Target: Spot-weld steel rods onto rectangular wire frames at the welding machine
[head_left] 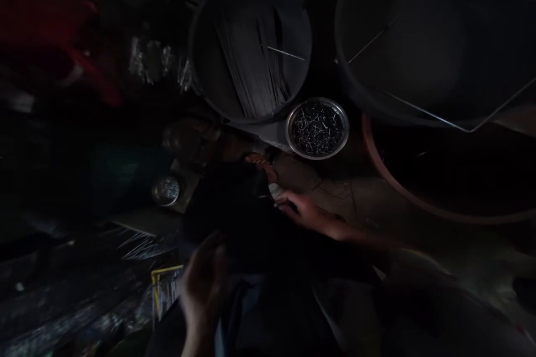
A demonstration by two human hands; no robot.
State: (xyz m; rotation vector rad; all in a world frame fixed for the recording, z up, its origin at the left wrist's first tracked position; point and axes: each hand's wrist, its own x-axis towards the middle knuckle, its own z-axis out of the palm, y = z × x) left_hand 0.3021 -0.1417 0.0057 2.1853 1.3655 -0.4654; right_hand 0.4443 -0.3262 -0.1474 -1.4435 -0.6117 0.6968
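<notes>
The picture is very dark. My right hand [299, 209] is closed around a small pale piece [274, 191] at its fingertips, over dark cloth on my lap. Low and left of centre, my left hand [203, 273] is blurred and dim, raised over my lap, and its fingers cannot be made out well. A round metal bowl [320, 128] full of small, thin metal pieces stands above my right hand. Behind it, a large round tub [205, 78] holds long thin rods.
A big dark tub [349, 75] with bent wires stands at the upper right, over a reddish basin [387, 175]. At the left are a small shiny bowl [166, 191], a yellow-edged frame [167, 271] and thin wires [144, 244]. Red cloth [37, 0] shows at the upper left.
</notes>
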